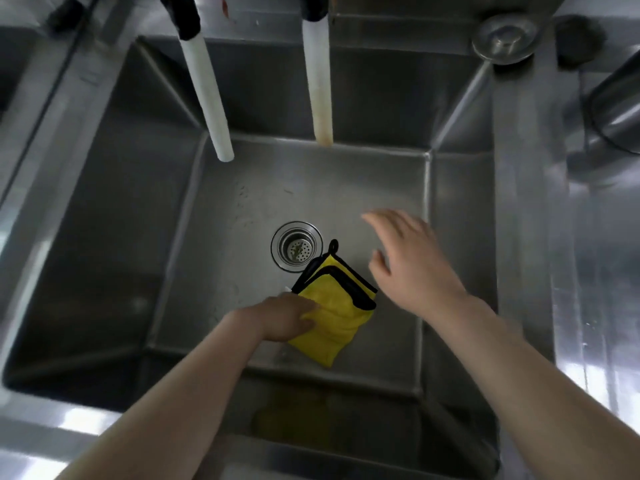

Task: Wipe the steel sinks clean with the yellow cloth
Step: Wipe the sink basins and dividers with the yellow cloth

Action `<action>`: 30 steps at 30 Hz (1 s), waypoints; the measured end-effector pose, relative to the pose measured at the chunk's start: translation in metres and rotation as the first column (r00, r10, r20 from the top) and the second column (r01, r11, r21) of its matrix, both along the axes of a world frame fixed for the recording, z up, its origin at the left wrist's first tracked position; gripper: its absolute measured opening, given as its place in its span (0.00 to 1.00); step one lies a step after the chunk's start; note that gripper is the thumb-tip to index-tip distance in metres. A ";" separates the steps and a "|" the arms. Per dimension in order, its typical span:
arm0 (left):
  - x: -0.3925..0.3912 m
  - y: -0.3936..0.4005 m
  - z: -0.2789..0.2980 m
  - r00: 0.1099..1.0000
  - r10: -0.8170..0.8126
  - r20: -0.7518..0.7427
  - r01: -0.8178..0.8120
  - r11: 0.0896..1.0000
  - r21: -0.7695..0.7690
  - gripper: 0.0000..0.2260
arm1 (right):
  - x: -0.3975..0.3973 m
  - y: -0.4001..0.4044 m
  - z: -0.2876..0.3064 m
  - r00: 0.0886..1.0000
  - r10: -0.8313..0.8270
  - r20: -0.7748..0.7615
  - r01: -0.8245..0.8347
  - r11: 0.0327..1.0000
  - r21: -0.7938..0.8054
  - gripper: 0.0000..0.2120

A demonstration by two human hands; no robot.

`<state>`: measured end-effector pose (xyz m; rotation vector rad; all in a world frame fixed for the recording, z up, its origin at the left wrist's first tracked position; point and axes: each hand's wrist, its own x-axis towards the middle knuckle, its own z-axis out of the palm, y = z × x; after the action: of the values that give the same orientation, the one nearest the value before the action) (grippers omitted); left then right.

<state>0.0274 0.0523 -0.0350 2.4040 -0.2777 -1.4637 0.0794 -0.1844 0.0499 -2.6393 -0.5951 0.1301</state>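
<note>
A deep steel sink fills the view, with a round drain strainer in its floor. A folded yellow cloth with black edging lies on the sink floor just below and right of the drain. My left hand rests on the cloth's left edge, and its fingers pinch the fabric. My right hand hovers with spread fingers above the sink floor to the right of the cloth and holds nothing.
Two white faucet tubes hang down over the back of the basin. A steel drain plug sits on the back right rim. A steel container stands on the right counter. Another basin lies at far left.
</note>
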 end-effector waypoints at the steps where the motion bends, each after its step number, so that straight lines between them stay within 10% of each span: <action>1: 0.000 0.009 0.006 1.000 0.030 0.007 -0.030 0.999 0.010 0.23 | -0.004 0.005 -0.009 0.999 0.035 -0.038 -0.036 0.999 -0.016 0.26; 8: -0.023 0.053 0.072 0.928 0.300 0.223 -0.280 0.953 -0.116 0.22 | -0.032 0.033 -0.063 0.928 0.101 -0.358 -0.105 0.994 0.008 0.27; 13: -0.053 0.093 0.098 0.820 0.473 0.321 -0.422 0.880 -0.219 0.13 | -0.049 0.055 -0.091 0.830 0.288 -0.477 -0.467 0.826 -0.314 0.34; 27: -0.102 0.159 0.118 0.507 0.504 0.700 -0.604 0.787 -0.130 0.09 | -0.075 0.068 -0.153 0.822 0.357 -0.444 -0.526 0.775 -0.350 0.37; 30: -0.104 0.156 0.117 0.568 0.468 0.677 -0.602 0.797 -0.046 0.12 | -0.083 0.063 -0.162 0.813 0.421 -0.402 -0.557 0.763 -0.329 0.35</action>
<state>-0.0761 0.2081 0.0819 2.7238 0.4633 -0.3299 -0.0040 -0.1210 -0.1118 -2.7022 -1.2694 0.9192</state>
